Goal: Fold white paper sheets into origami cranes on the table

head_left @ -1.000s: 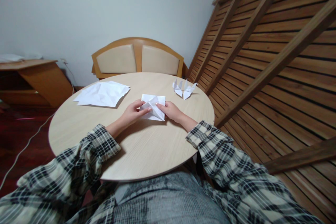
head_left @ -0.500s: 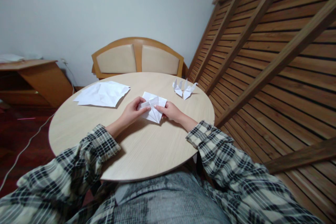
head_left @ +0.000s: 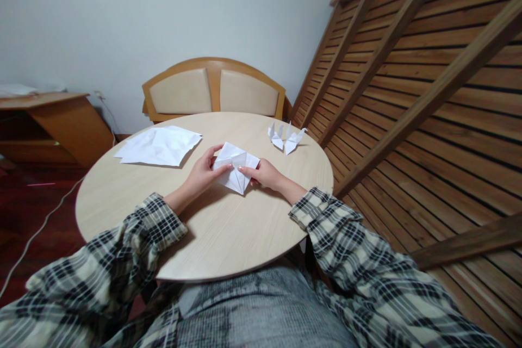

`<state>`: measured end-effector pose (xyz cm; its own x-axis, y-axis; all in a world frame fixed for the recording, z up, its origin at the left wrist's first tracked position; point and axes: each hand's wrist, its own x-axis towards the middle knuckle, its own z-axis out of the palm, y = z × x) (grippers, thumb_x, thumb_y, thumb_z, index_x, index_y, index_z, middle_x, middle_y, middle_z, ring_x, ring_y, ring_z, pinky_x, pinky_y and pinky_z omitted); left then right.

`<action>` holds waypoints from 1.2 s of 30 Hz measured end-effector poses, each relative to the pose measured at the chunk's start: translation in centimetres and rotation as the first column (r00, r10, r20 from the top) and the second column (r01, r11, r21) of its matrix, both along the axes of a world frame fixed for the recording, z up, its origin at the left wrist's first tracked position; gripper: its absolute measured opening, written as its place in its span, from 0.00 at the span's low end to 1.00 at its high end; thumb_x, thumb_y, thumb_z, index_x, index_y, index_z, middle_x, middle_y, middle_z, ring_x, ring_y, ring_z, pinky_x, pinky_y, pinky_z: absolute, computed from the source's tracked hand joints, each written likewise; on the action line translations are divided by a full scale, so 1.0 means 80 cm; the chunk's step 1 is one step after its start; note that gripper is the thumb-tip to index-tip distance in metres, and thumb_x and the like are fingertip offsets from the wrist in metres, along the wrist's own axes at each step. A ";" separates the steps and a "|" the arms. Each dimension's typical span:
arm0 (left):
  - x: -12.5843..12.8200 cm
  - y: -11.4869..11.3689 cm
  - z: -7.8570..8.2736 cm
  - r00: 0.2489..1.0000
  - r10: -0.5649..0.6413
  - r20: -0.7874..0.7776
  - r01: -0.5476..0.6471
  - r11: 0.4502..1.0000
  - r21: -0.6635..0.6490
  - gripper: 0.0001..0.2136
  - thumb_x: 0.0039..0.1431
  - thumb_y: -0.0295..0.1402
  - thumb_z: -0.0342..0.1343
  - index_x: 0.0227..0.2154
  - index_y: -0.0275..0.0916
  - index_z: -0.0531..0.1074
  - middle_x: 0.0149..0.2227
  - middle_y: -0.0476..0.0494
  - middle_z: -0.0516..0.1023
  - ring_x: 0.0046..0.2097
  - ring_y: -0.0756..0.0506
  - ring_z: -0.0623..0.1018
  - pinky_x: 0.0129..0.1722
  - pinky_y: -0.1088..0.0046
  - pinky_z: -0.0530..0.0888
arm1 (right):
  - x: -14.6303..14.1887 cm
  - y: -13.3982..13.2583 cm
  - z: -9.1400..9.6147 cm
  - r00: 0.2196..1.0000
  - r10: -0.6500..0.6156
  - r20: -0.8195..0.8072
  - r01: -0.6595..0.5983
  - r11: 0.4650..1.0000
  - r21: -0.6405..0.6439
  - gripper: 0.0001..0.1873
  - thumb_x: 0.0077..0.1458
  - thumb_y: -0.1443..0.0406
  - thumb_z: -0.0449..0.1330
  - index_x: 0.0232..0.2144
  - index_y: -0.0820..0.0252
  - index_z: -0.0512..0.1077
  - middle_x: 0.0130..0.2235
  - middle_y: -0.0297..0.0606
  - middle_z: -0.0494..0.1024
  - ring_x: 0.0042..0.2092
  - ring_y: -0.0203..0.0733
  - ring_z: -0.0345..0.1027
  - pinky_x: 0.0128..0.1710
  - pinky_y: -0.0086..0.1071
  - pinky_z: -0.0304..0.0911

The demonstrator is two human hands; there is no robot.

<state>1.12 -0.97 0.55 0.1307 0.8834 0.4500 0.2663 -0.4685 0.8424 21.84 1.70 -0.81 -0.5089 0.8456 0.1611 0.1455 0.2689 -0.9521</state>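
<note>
Between my hands is a folded sheet of white paper, creased into a roughly square shape with one corner toward me. My left hand grips its left side, thumb pressed on top and fingers partly hidden at the edge. On the right side my right hand pinches the paper, its thumb lying near the centre crease and its other fingers mostly underneath. The two thumb tips almost meet at the middle of the folds. The paper is held just over the round table.
Two white folded paper cranes stand at the table's far right. Loose white sheets lie at the far left. Behind the table is a padded wooden headboard or chair back; a slatted wooden partition leans along the right.
The folded paper has turned slightly, its near corner shifting a little left and toward me. My left index finger has lifted somewhat; both hands still hold the paper.
</note>
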 end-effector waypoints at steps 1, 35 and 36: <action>0.000 0.001 0.000 1.000 -0.005 -0.010 0.005 1.000 -0.002 0.22 0.52 0.36 0.64 0.49 0.39 0.69 0.39 0.41 0.75 0.37 0.43 0.75 0.35 0.64 0.74 | 0.000 0.000 0.000 1.000 -0.006 0.005 0.006 1.000 0.005 0.17 0.54 0.54 0.62 0.26 0.63 0.70 0.19 0.31 0.67 0.20 0.31 0.57 0.18 0.27 0.52; 0.006 -0.005 -0.002 0.992 -0.124 -0.025 0.118 0.975 -0.186 0.14 0.57 0.42 0.57 0.34 0.33 0.74 0.26 0.43 0.72 0.25 0.50 0.67 0.21 0.73 0.61 | -0.003 0.011 -0.004 0.992 0.049 -0.118 -0.042 0.997 0.059 0.20 0.50 0.53 0.65 0.34 0.67 0.74 0.33 0.38 0.75 0.32 0.36 0.64 0.32 0.31 0.60; 0.006 -0.004 -0.003 0.991 -0.129 -0.018 0.124 0.974 -0.187 0.14 0.57 0.42 0.57 0.33 0.33 0.74 0.25 0.44 0.72 0.25 0.50 0.67 0.21 0.73 0.60 | -0.003 0.011 -0.004 0.992 0.050 -0.115 -0.043 0.997 0.061 0.20 0.50 0.53 0.65 0.34 0.67 0.74 0.32 0.38 0.75 0.31 0.36 0.64 0.32 0.31 0.60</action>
